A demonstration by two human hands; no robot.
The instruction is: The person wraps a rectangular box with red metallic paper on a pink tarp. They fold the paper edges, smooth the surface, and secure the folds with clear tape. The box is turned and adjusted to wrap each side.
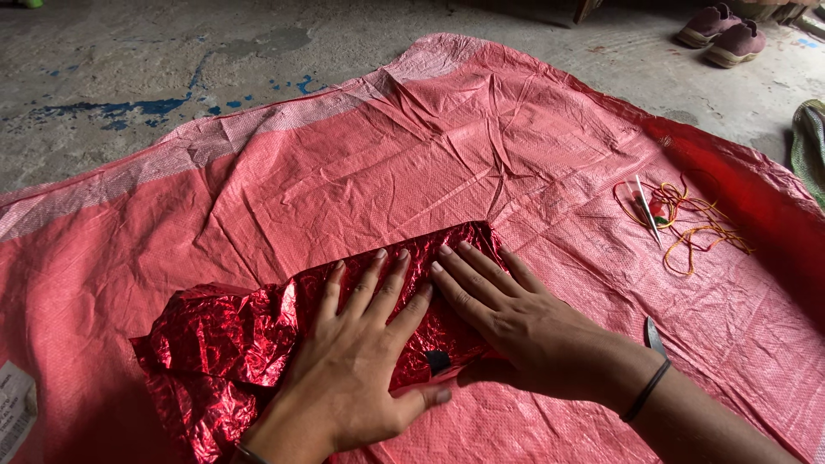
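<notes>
The left hand (pixel 348 378) and right hand (pixel 516 322), nearest the camera, lie flat with fingers spread and grip nothing; both palms press down on a crumpled sheet of shiny red metallic foil (pixel 232 344). The foil lies directly under the left hand and reaches under the right hand's fingertips, its crinkled bulk spreading out to the left of both.

Beneath everything lies a large pink-red woven plastic sheet (pixel 412 163), spread over the grey concrete floor (pixel 129 60) with blue paint stains. At the top right stands a pair of pinkish shoes (pixel 720 33). On the sheet, well to the right of the hands, is a tangle of orange and yellow thread (pixel 700 228) with a thin pale stick (pixel 647 209) across it. A small metal blade tip (pixel 655 335) shows just beside the right wrist, which wears a dark band (pixel 646 391).
</notes>
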